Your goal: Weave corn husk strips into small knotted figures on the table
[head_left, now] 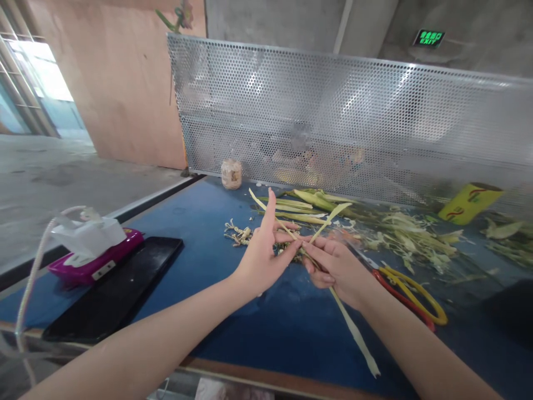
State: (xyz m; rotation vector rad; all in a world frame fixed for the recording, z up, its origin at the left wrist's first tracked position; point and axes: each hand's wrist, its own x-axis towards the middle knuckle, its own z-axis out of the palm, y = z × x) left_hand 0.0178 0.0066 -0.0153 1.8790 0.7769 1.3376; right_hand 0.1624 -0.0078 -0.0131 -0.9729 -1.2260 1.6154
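Over the blue table [195, 222], my two hands meet on crossed pale-green leaf strips [322, 222]. My left hand [264, 250] has its thumb raised and its fingers stretched out, the fingertips pinching the strips where they cross. My right hand [335, 266] is closed, pinching the same strips from the right. One long strip [353, 333] trails from under my right hand toward the table's near edge. A small woven piece of leaf [238, 233] lies just left of my left hand.
A pile of leaves and scraps [400, 233] spreads across the back right. Scissors with yellow and red handles [410, 294] lie right of my right wrist. A purple tissue box [94, 253] and black tray [120, 283] sit left. A perforated metal screen [353, 122] backs the table.
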